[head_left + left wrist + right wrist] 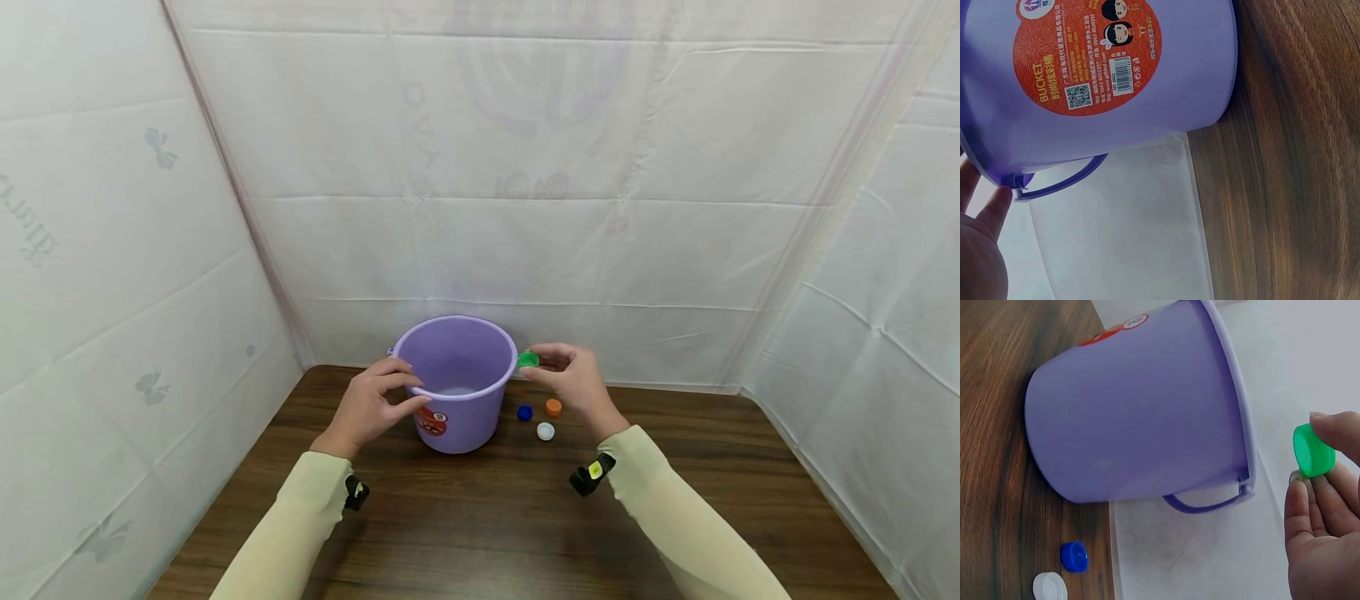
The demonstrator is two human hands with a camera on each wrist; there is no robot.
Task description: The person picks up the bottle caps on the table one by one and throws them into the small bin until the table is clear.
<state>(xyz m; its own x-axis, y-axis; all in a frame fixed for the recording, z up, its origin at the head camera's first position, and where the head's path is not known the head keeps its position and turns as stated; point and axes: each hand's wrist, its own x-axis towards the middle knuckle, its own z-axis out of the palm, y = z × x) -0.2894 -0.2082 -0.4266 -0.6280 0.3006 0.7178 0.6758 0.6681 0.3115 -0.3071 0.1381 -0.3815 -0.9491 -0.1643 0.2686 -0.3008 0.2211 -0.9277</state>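
A purple bucket point(480, 408) stands upright on the table, a red label point(1088, 56) on its side and its handle point(1069, 184) hanging down. My left hand point(371, 404) holds the bucket's rim on the left, fingers over the edge and thumb at the outside. Between thumb and fingers, my right hand point(573, 379) pinches a green bottle cap point(1314, 450), raised at rim height just right of the bucket. On the table below it lie a blue cap point(525, 412), an orange cap point(553, 407) and a white cap point(545, 431).
The dark wooden table point(457, 533) runs back to a white sheet wall point(480, 250) close behind the bucket. More white sheeting hangs along the left and right sides.
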